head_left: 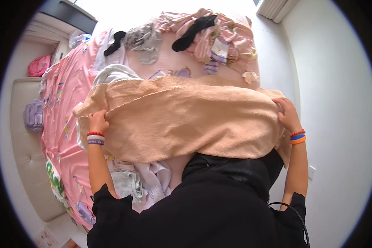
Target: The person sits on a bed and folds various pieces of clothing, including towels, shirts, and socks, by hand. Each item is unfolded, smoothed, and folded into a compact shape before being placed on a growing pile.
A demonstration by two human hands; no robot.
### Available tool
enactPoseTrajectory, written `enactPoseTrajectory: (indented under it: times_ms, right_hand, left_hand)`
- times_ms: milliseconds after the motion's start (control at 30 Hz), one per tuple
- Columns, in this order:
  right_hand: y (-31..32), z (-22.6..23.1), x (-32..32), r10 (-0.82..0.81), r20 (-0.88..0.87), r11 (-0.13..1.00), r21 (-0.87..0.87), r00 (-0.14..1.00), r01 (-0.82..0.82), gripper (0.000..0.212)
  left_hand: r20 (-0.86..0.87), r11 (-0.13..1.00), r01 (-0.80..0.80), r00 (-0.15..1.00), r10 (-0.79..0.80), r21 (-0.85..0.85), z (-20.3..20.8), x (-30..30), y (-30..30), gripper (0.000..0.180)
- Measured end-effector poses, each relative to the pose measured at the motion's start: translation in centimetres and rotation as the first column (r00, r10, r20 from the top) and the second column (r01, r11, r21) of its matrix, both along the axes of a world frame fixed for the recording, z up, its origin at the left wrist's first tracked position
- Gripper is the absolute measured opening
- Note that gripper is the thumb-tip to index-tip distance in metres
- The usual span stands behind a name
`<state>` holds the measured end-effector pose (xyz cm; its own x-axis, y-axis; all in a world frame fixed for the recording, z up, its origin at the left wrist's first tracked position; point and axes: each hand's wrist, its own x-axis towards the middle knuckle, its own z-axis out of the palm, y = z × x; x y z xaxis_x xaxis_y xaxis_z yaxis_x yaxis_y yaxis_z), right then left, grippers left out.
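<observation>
A large peach towel [186,120] with a scalloped edge is stretched sideways in front of my body, above the bed. At its left end my left hand [98,122] is closed on the cloth. My right hand [288,114] grips the opposite end, with fingers curled over the edge. The towel is doubled over, and a flap's wavy edge slants across its upper left part. Its lower edge hangs near my black clothing. Behind the towel, a grey-white cloth [116,73] is partly covered.
On the pink bed sheet [165,68] lie a black sock [194,33], a smaller black item [115,43], a grey patterned garment [144,40] and crumpled pink clothing [235,35]. Folded pale clothes [130,184] lie by my left arm. A white wall [339,103] stands right; a purple backpack [34,115] rests left.
</observation>
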<state>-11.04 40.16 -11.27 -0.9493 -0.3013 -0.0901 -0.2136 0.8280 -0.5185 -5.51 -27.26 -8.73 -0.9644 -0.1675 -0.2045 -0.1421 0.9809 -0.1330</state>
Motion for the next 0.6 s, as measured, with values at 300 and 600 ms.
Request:
enactPoseTrajectory:
  times_ms: [300, 600]
  right_hand:
    - [0.5, -1.2, -1.9, -0.096, 0.179, 0.961, -0.239, 0.979, 0.138, 0.032]
    - [6.3, -2.0, -1.7, -0.386, 0.121, 0.92, -0.017, 0.914, 0.391, 0.018]
  left_hand:
    - [0.092, 0.915, -0.359, 0.921, 0.38, -0.184, 5.1, 5.5, -15.3, 0.017]
    - [-0.687, 0.794, -0.603, 0.544, 0.482, 0.08, 9.1, -8.3, -16.2, 0.036]
